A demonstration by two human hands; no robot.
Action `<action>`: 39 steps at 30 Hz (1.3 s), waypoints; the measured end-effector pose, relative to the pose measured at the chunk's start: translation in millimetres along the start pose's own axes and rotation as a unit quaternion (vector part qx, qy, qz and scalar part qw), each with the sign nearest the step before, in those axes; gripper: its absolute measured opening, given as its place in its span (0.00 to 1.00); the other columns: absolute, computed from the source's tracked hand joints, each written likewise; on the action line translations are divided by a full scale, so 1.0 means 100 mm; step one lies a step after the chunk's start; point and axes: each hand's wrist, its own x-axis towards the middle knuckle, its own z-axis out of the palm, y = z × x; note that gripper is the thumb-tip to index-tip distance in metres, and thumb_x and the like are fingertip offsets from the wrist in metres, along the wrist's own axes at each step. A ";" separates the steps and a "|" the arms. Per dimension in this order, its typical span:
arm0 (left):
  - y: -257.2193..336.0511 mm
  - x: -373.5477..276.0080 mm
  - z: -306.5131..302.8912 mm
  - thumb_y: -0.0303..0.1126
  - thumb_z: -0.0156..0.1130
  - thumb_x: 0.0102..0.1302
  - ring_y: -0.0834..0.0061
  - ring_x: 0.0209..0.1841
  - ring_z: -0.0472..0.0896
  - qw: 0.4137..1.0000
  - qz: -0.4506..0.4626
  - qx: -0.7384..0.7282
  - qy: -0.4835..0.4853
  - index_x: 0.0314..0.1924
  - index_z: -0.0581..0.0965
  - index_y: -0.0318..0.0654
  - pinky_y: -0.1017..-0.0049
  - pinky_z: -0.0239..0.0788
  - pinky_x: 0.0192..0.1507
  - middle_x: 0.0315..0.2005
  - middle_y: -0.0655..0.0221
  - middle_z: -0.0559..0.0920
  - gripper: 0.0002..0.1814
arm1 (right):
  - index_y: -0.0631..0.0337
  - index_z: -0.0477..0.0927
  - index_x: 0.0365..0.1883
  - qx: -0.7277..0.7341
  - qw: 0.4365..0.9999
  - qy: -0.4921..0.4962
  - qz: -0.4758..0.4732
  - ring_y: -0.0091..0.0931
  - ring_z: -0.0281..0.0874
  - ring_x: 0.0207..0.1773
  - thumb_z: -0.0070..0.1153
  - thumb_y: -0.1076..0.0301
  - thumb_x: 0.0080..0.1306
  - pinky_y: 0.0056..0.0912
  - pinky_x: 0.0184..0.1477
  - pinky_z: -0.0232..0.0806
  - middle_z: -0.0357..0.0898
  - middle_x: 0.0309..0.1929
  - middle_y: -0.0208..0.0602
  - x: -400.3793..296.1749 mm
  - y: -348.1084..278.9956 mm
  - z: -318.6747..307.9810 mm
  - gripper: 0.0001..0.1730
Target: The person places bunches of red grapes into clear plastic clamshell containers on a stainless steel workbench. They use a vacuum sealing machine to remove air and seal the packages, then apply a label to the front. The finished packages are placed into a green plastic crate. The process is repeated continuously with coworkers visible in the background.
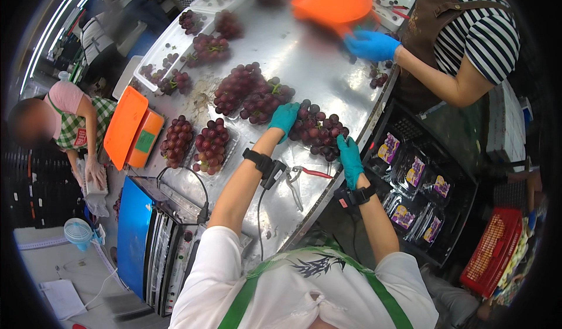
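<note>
A bunch of dark red grapes (317,129) lies on the metal table, between my gloved hands. My left hand (284,119), in a teal glove, touches its left end, beside a larger heap of grape bunches (252,93). At its right end my right hand (349,155), also gloved in teal, has its fingertips against the grapes near the table edge; whether either hand grips cannot be told. Red-handled pruning shears (303,182) lie apart, nearer my body. Left of them, one grape bunch sits in a clear plastic tray (233,147), with another bunch (177,141) alongside.
An orange scale (136,129) and a blue-topped machine (136,241) stand left. White trays (151,50) of grapes lie beyond. A co-worker's blue-gloved hand (372,46) is at a blurred orange object (333,6). A black crate (456,175) with labelled packs stands right; cables cross the table.
</note>
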 end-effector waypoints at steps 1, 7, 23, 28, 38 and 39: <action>0.12 -0.12 -0.05 0.46 0.39 0.60 0.58 0.39 0.73 1.000 0.003 -0.022 0.014 0.40 0.72 0.35 0.67 0.63 0.41 0.37 0.51 0.74 0.23 | 0.69 0.70 0.28 -0.032 0.999 -0.003 -0.019 0.23 0.65 0.23 0.50 0.54 0.56 0.30 0.25 0.59 0.71 0.21 0.37 -0.05 -0.13 -0.02 0.22; 0.41 -1.07 -0.80 0.46 0.41 0.60 0.67 0.31 0.74 0.984 -0.020 -0.127 0.122 0.40 0.72 0.33 0.70 0.66 0.32 0.31 0.58 0.76 0.23 | 0.69 0.71 0.28 -0.104 0.977 -0.119 -0.142 0.20 0.59 0.18 0.52 0.58 0.54 0.30 0.21 0.55 0.65 0.14 0.33 -0.30 -0.96 0.26 0.19; -0.75 -5.20 -2.90 0.49 0.47 0.59 0.79 0.33 0.70 0.775 -0.115 -0.368 0.501 0.39 0.72 0.49 0.73 0.63 0.33 0.31 0.75 0.73 0.16 | 0.65 0.74 0.31 -0.129 0.728 -0.659 -0.138 0.19 0.67 0.24 0.50 0.53 0.55 0.23 0.25 0.60 0.72 0.23 0.32 -3.19 -1.95 3.37 0.20; -1.39 -5.89 -3.32 0.47 0.46 0.58 0.81 0.29 0.66 0.750 -0.158 -0.381 0.516 0.36 0.73 0.51 0.77 0.57 0.29 0.27 0.76 0.71 0.13 | 0.61 0.76 0.30 -0.190 0.676 -0.706 -0.092 0.24 0.69 0.24 0.51 0.51 0.54 0.25 0.25 0.61 0.73 0.23 0.33 -3.90 -1.76 4.18 0.20; -2.24 -5.69 -3.59 0.51 0.45 0.57 0.72 0.23 0.72 0.755 -0.219 -0.291 0.545 0.35 0.74 0.38 0.73 0.63 0.20 0.27 0.66 0.75 0.23 | 0.66 0.75 0.32 -0.277 0.682 -0.664 -0.132 0.23 0.68 0.26 0.49 0.52 0.55 0.28 0.26 0.61 0.73 0.25 0.34 -3.90 -1.34 4.73 0.22; -2.19 -5.64 -3.60 0.51 0.45 0.57 0.72 0.23 0.72 0.756 -0.212 -0.311 0.536 0.36 0.74 0.38 0.73 0.63 0.21 0.27 0.66 0.75 0.23 | 0.66 0.75 0.33 -0.289 0.674 -0.664 -0.146 0.24 0.68 0.27 0.49 0.51 0.55 0.29 0.26 0.61 0.73 0.26 0.34 -3.83 -1.28 4.73 0.23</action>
